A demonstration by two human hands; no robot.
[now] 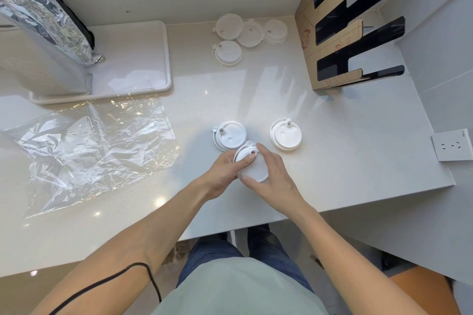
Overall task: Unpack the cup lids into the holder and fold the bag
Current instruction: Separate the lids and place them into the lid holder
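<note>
- The bench (320,135) is white and shiny, so I think light things will slide on it easily.
- The clear plastic bag (97,146) lies flat and crinkled on my left, well apart from my hands. It looks empty, thin, floppy and a bit slippery. I would pinch it at a corner or an edge to fold it.
- The cardboard holder (343,33) stands at the far right with dark slots. I see no lids in it yet.
- Four white cup lids (245,33) sit in a group near the holder.
- Two more lids lie near my hands, one (231,134) just beyond them and one (286,135) to the right.
- I hold a small stack of lids (252,166) between both hands, just above the bench.
- My left hand (225,171) has its fingers curled round the stack's left side, thumb on top.
- My right hand (273,174) pinches the stack across its rim.
- The lids look light, stiff and thin. I think they could bend or crack if squeezed hard, so the rim is the best place to hold.
</note>
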